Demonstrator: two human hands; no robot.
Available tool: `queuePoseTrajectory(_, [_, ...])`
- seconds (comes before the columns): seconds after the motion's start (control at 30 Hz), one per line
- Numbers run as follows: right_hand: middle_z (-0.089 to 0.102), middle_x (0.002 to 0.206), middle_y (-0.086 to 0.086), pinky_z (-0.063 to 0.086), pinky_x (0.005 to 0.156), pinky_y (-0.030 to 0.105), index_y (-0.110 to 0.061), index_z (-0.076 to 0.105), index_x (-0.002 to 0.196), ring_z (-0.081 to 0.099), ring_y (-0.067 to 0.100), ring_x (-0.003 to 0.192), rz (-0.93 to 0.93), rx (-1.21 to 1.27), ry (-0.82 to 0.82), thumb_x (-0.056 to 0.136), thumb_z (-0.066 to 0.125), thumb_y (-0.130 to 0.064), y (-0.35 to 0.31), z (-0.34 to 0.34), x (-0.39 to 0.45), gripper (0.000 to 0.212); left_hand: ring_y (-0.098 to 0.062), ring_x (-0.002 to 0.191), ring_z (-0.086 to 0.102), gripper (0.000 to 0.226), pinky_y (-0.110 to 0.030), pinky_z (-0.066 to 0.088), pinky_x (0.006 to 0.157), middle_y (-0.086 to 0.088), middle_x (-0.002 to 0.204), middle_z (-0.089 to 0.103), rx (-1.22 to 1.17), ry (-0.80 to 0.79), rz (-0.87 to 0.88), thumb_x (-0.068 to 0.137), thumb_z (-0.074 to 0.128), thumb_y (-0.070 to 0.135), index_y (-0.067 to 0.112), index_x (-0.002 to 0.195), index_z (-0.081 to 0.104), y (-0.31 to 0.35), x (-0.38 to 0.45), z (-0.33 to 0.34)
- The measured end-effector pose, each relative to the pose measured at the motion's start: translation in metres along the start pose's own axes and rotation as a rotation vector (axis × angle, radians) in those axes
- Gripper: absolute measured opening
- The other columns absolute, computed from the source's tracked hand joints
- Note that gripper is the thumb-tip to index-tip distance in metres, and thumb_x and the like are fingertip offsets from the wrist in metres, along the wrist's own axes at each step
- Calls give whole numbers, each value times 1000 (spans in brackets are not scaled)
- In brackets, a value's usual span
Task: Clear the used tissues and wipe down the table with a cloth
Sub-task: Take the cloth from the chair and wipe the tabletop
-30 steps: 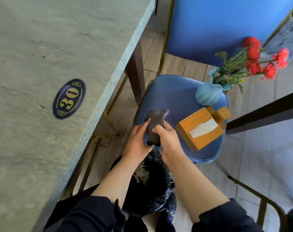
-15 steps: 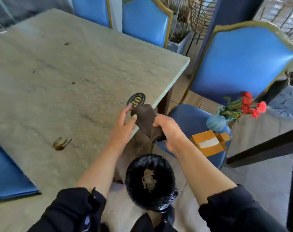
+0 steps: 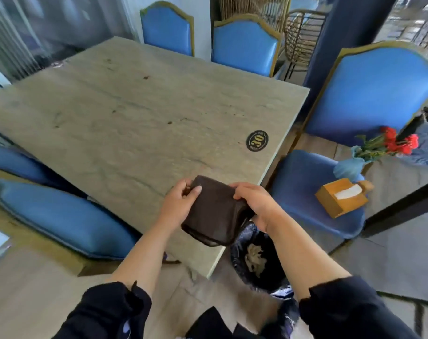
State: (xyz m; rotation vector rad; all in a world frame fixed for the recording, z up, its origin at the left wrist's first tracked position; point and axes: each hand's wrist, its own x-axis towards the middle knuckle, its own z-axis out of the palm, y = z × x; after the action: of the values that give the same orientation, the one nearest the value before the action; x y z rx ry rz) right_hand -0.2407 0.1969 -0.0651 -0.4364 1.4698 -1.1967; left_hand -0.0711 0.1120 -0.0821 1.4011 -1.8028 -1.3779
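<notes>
I see both hands holding a folded dark brown cloth (image 3: 214, 211) over the near right corner of the surface (image 3: 134, 123). My left hand (image 3: 181, 204) grips the cloth's left edge, thumb on top and fingers curled round it. My right hand (image 3: 257, 204) holds the right edge, fingers bent over the top and thumb tucked below. The cloth sags between them, its lower end hanging past the surface edge; I cannot tell whether it touches the stone.

The surface is pale grey-green stone with a few small dark specks scattered across it. A dark oval plaque (image 3: 257, 140) reading 30 sits near its right edge, beyond the cloth.

Below the cloth, on the floor by the corner, stands a bin (image 3: 259, 275) lined with a black bag, and crumpled tissues (image 3: 255, 259) lie inside it.

On the blue chair (image 3: 303, 192) to the right sit a wooden tissue box (image 3: 340, 200) with a white tissue showing in its slot and, just behind it, a light blue vase (image 3: 348, 167) with red flowers (image 3: 398, 141). More blue chairs stand at the far side and at the left of the surface.

Dark sleeves (image 3: 110, 311) cover both forearms to about mid-arm
</notes>
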Motion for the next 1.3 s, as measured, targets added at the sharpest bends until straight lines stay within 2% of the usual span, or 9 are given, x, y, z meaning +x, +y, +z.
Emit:
queuePoseTrajectory(0.13, [71,81,1,51,66,30,-23,73,84,64,21,74,-103,-325,190,81,53,-7,31,30,10,26,-19,102,58,20,-37,48,92,5,107,60,129,-16,-97,96,51,29,19,113,57,-28,-15,-21])
queuePoseTrajectory(0.23, [63,102,-1,45,62,26,-28,67,105,59,14,79,-216,-725,343,90,52,-17,46,45,11,24,-14,106,57,27,-31,47,92,3,117,61,184,-54,-109,99,47,20,23,124,54,-47,-22,-27])
queuePoseTrajectory(0.33, [50,122,5,39,97,36,-25,63,118,44,26,115,-389,-1141,538,88,51,-16,60,66,5,34,-17,119,52,38,-31,45,98,0,132,51,275,30,-55,98,47,16,22,135,49,-58,-16,-32])
queuePoseTrajectory(0.5, [47,143,7,8,114,61,-25,52,135,37,37,137,-480,-1486,340,90,46,-39,107,106,1,48,-23,140,28,54,-40,32,113,-2,153,27,486,354,-87,95,46,10,19,145,33,-72,1,-39])
queuePoseTrajectory(0.6, [-9,159,-6,-14,111,63,-39,0,151,-14,28,147,-360,-1558,229,97,15,-52,121,106,10,57,-24,148,6,57,-47,8,120,-4,161,8,632,366,-184,99,36,22,13,152,17,-93,12,-43])
queuePoseTrajectory(0.67, [-20,157,-9,-15,111,62,-40,-12,149,-24,23,144,-360,-1558,243,97,9,-54,115,103,25,58,-21,149,-6,58,-50,-4,118,-1,162,-4,723,354,-219,101,24,30,14,154,5,-104,20,-44])
queuePoseTrajectory(0.93, [-17,159,-11,-12,114,59,-39,-10,150,-20,19,146,-285,-1559,192,98,12,-54,46,115,136,58,-18,148,-11,61,-55,-13,112,5,161,-11,851,387,-241,94,0,37,21,153,0,-120,32,-40])
queuePoseTrajectory(1.13, [-2,161,-12,-4,114,62,-44,5,150,-7,21,149,-696,-1694,-177,96,19,-56,78,139,96,56,-10,146,-16,65,-48,-18,112,12,160,-13,724,343,-297,89,-9,30,27,153,-1,-112,36,-48])
queuePoseTrajectory(1.3, [1,161,-12,5,114,64,-47,4,149,-3,20,149,-499,-1695,103,94,16,-59,68,65,93,57,-12,146,-17,73,-48,-22,110,10,160,-15,749,346,-264,81,-16,28,26,153,-4,-111,32,-47])
